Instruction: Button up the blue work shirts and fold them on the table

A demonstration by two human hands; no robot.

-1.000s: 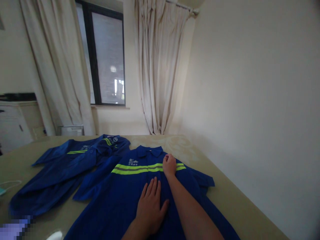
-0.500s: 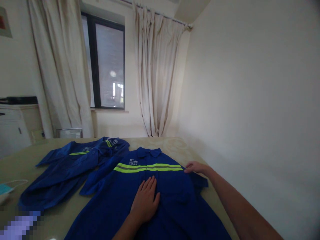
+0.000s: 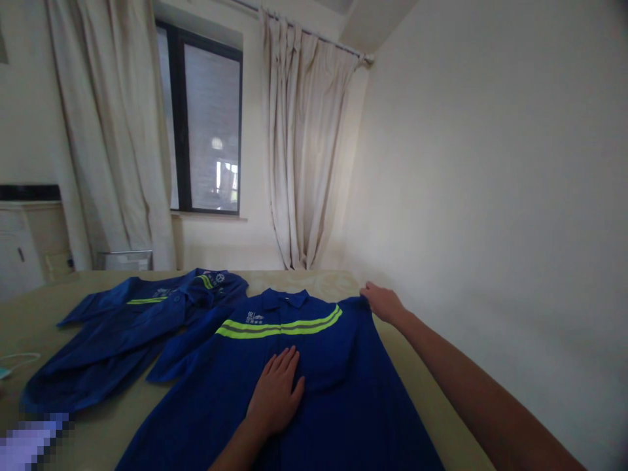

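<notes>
Now, illegible white lettering [image 3: 254, 318] lies beyond your left hand [image 3: 277, 394], which rests flat on the shirt [image 3: 326, 373]; your right hand [image 3: 385, 303], higher than before, pinches the sleeve [image 3: 360, 314].

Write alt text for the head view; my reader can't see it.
A person's left hand lies flat on a blue collared garment while the right hand holds its edge. A second blue garment lies to the left.

The right hand [image 3: 385, 302] has open air above the blue shirt [image 3: 338, 379], but the wall [image 3: 500, 196] bounds the right side.
</notes>
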